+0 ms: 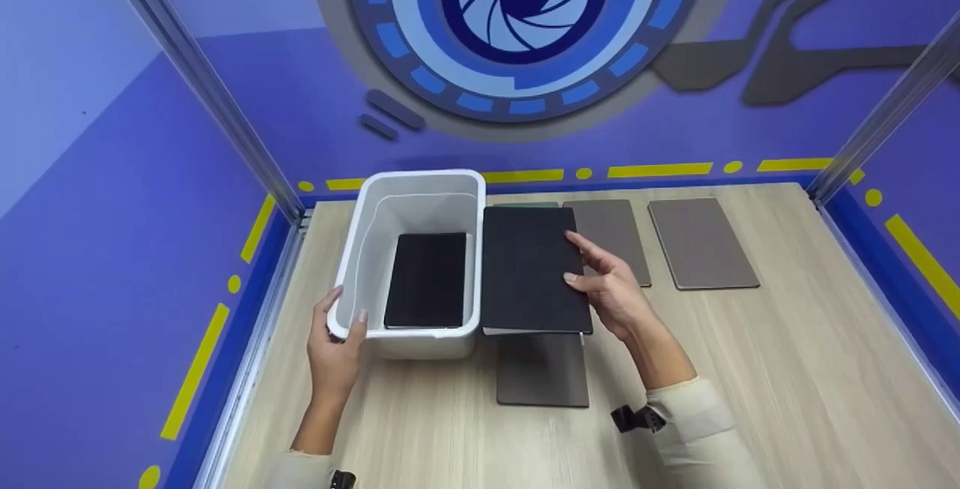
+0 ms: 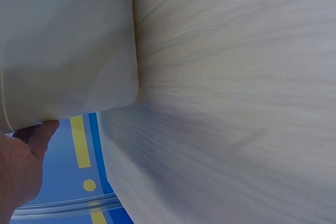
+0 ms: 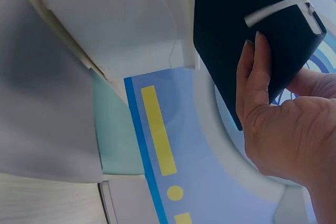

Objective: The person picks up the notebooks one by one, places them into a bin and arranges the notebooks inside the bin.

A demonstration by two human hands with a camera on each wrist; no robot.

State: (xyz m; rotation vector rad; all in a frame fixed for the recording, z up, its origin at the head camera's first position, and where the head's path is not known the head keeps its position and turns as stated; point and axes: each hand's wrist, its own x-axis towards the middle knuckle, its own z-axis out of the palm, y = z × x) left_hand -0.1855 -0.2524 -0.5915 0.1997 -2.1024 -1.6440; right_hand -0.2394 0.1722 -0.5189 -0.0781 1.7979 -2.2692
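My right hand [image 1: 616,295] grips a black notebook [image 1: 531,268] by its right edge, thumb on the top cover and fingers beneath. The notebook is raised beside the right wall of a white plastic bin [image 1: 427,346]; a white ribbon [image 3: 275,11] hangs from it in the right wrist view. Inside the bin another black notebook [image 1: 427,279] lies flat. My left hand [image 1: 334,358] holds the bin's near left corner between thumb and fingers. In the left wrist view, that hand [image 2: 23,163] touches the bin's side [image 2: 68,51].
A grey-brown notebook [image 1: 541,376] lies partly under the raised one. Two more, one grey-brown notebook [image 1: 626,249] and another [image 1: 703,243], lie to the right. A green notebook [image 3: 118,135] is mostly covered. Blue-purple panels [image 1: 247,99] wall the wooden table [image 1: 795,369].
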